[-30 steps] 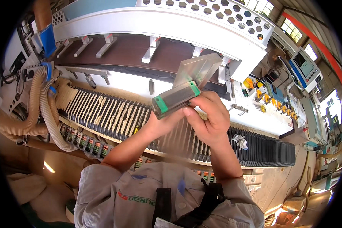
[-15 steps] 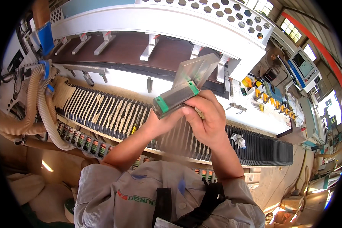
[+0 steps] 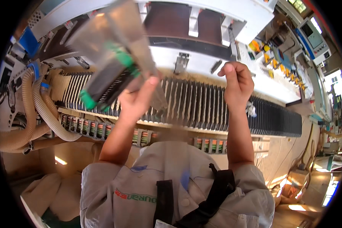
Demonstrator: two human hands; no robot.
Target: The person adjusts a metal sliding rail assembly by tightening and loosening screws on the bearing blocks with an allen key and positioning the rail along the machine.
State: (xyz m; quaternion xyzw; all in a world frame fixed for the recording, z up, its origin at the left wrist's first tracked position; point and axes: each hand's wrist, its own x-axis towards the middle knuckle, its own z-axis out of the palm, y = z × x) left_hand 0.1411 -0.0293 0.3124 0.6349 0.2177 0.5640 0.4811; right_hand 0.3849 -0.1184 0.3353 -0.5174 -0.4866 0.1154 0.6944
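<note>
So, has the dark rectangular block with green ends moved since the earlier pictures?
Yes: the block has moved left, farther from the blue-and-white control console with a grey screen.

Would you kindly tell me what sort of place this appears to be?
It looks like a workshop or factory floor, possibly for woodworking: a long black bellows cover partly strewn with pale dust, thick ribbed hoses and a control panel show it.

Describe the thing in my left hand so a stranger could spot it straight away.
Find the long, black, ribbed bellows crossing the view. Over its left part, your bare left hand holds a dark, oblong block. Bright green caps at both ends set it apart from the flat greyish panel beside it.
</note>
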